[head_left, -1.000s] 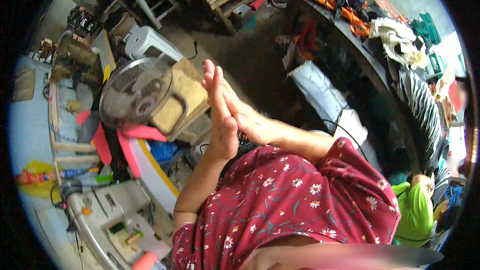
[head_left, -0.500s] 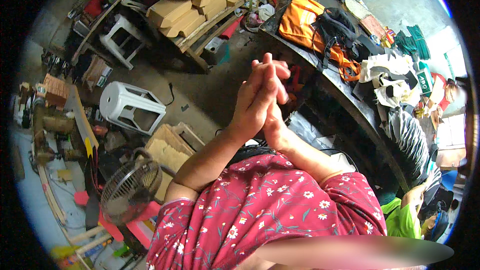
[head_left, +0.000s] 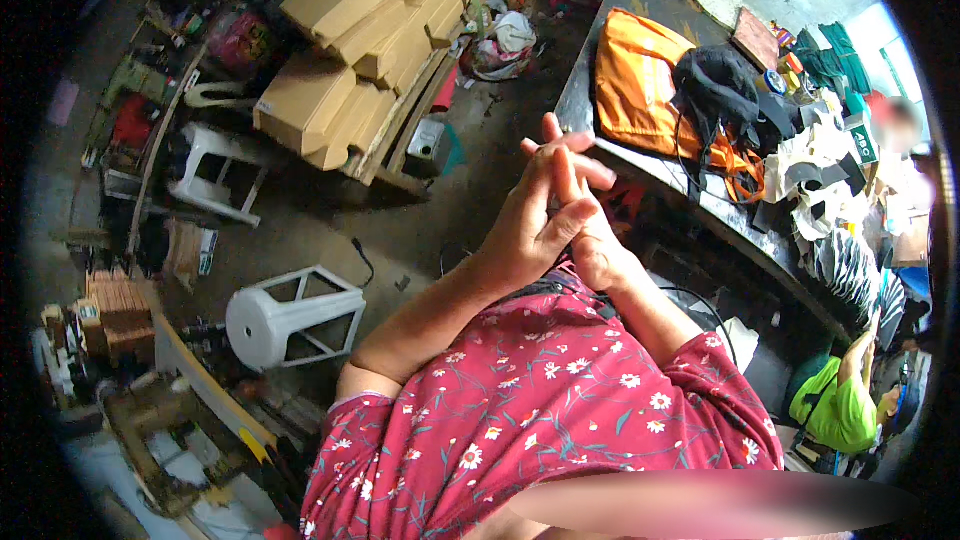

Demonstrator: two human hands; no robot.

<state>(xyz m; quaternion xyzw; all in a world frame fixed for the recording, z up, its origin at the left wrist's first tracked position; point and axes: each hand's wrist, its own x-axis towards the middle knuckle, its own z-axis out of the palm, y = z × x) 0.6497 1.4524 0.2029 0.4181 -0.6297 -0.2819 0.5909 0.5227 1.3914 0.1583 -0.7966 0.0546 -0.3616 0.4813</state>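
Note:
In front of my body, my left hand and my right hand are pressed together with their fingers interlaced. The fingers stick out, stretched and spread, between one another, and the left thumb crosses toward the right hand. No object shows in either hand, though the space between the palms is hidden. Just beyond them, to the right, runs the edge of a dark worktable. An orange bag with black straps lies on it, nearest to my fingertips.
Brown cardboard boxes are stacked on a wooden bench at the far left. A white plastic stool lies tipped over at my left, near a sewing machine. White and black cut pieces crowd the table's right, where a person in lime green sits.
My view has turned, so the bag, boxes and stool sit differently in it. My hands stay joined but have shifted slightly right and down, fingers now more spread and interlaced.

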